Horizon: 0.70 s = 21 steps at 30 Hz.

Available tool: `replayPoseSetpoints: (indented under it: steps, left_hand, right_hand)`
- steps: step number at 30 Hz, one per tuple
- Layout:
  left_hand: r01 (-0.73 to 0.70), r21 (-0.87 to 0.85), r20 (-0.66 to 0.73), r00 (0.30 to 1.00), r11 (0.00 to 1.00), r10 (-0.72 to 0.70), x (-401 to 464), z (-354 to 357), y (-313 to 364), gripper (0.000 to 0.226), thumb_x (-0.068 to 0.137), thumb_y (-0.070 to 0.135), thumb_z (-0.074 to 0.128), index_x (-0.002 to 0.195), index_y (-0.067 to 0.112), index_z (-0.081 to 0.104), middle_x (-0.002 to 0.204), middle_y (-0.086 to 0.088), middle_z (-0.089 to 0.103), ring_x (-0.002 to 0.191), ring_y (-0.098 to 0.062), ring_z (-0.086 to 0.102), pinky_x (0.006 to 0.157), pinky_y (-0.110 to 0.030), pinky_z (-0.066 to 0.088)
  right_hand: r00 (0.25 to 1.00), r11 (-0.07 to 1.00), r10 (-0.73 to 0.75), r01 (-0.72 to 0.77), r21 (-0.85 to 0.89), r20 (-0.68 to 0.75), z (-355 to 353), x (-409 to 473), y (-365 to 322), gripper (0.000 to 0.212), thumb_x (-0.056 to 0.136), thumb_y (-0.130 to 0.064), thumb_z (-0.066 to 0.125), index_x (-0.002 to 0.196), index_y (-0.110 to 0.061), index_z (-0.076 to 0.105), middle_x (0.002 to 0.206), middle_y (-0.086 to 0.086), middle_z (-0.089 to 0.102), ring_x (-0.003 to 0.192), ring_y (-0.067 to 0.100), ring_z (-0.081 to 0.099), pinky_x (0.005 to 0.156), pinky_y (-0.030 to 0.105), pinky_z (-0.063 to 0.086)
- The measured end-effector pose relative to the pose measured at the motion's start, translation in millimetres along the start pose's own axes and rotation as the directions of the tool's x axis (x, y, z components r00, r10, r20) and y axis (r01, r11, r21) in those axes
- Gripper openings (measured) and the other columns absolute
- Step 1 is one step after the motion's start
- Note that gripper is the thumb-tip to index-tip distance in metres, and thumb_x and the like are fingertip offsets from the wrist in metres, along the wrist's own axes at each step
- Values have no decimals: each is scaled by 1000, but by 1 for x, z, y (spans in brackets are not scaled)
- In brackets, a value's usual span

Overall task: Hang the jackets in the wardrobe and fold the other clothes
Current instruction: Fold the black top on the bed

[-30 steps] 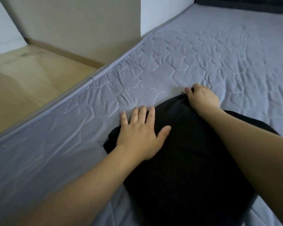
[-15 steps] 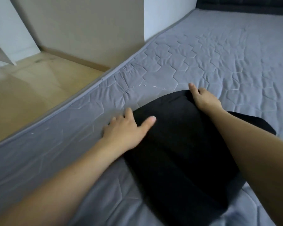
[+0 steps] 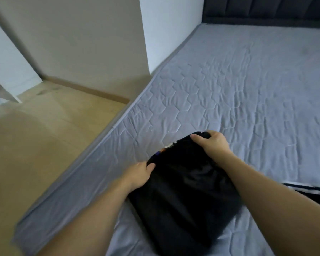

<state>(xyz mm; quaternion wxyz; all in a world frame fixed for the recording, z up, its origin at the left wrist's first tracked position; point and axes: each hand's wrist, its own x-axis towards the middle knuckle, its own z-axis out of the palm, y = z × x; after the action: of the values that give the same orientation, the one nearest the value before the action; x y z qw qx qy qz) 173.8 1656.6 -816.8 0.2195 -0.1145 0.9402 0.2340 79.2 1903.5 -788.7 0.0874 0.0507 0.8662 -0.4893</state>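
Observation:
A black garment (image 3: 183, 196) lies bunched on the grey quilted mattress (image 3: 248, 89), near its left edge. My left hand (image 3: 139, 174) grips the garment's near-left edge with the thumb on top. My right hand (image 3: 211, 143) grips its far edge, fingers curled under the cloth. That far edge is lifted and folded toward me, and a bit of coloured print (image 3: 166, 147) shows beneath it. My forearms cover part of the garment's right side.
A dark garment with white stripes (image 3: 312, 191) pokes out behind my right forearm at the right edge. The wooden floor (image 3: 35, 145) lies left of the bed. A white wall corner (image 3: 164, 34) and a dark headboard (image 3: 266, 10) bound the far end.
Both hands went from pressing flat on the black garment to gripping its far edge. The edge has been lifted and drawn toward me, showing a coloured print underneath.

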Motion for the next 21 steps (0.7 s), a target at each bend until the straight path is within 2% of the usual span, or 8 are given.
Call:
replayPoseSetpoints:
  steps: [2, 5, 8, 11, 14, 16, 18, 21]
  left_hand:
    - [-64, 73, 37, 997, 995, 61, -30, -55, 27, 36, 105, 40, 31, 105, 11, 54, 119, -14, 61, 106, -29, 57, 84, -34, 40]
    - [-158, 211, -68, 982, 964, 176, -82, -176, 70, 10, 102, 26, 37, 94, 21, 39, 109, -14, 63, 95, -33, 59, 71, -36, 39]
    - [-207, 399, -181, 937, 893, 298, -156, -321, 107, 11, 93, 18, 38, 90, 26, 31, 104, -9, 64, 93, -35, 60, 64, -35, 31]
    - [-202, 432, -274, 899, 879, 341, -235, -452, 125, 8, 89, 15, 40, 85, 20, 35, 98, -10, 60, 90, -35, 57, 64, -37, 36]
    - [-167, 361, -437, 838, 917, 325, -306, -554, 133, 17, 87, 3, 40, 77, 16, 35, 84, -7, 53, 83, -35, 54, 62, -37, 37]
    - [-130, 355, -555, 768, 926, 320, -345, -608, 138, 20, 81, -2, 40, 73, 15, 36, 76, -5, 50, 77, -33, 53, 60, -35, 32]
    - [-57, 388, -644, 697, 920, 315, -379, -651, 138, 18, 74, -4, 43, 70, 14, 39, 71, -6, 52, 70, -33, 51, 60, -35, 30]
    - [83, 409, -750, 599, 909, 282, -425, -693, 123, 24, 67, -4, 43, 63, 17, 31, 60, 1, 41, 62, -29, 41, 64, -35, 31]
  right_hand:
    - [1000, 1000, -8, 8, -15, -13, -43, -23, -54, 39, 70, -58, 72, 71, -20, 60, 64, -8, 66, 64, 13, 65, 63, 32, 53]
    - [998, 998, -69, 69, 10, -1, -109, -54, -156, 28, 76, -49, 72, 85, -24, 61, 73, -1, 66, 67, 18, 66, 66, 37, 54]
    - [977, 979, -203, 202, 27, 64, -161, -90, -288, 22, 85, -40, 66, 107, -43, 66, 91, -7, 70, 83, 12, 68, 82, 36, 56]
    - [948, 948, -317, 316, 32, 22, -197, -133, -435, 15, 88, -41, 64, 74, -41, 72, 77, -21, 70, 75, -4, 65, 76, 26, 53]
    - [936, 932, -353, 352, 85, -11, -220, -172, -562, 34, 87, -50, 63, 67, -23, 69, 59, -8, 63, 55, 4, 59, 60, 28, 48]
    - [937, 929, -348, 347, 128, -11, -227, -190, -625, 53, 85, -57, 62, 58, -12, 56, 50, 0, 46, 47, 12, 45, 53, 28, 37]
    - [934, 919, -357, 355, 172, -22, -225, -204, -673, 59, 84, -59, 62, 49, -18, 36, 48, -2, 29, 44, 13, 30, 52, 28, 27]
    - [918, 895, -392, 395, 206, -56, -205, -220, -729, 61, 83, -55, 62, 46, -20, 29, 45, -6, 24, 42, 12, 26, 51, 28, 25]
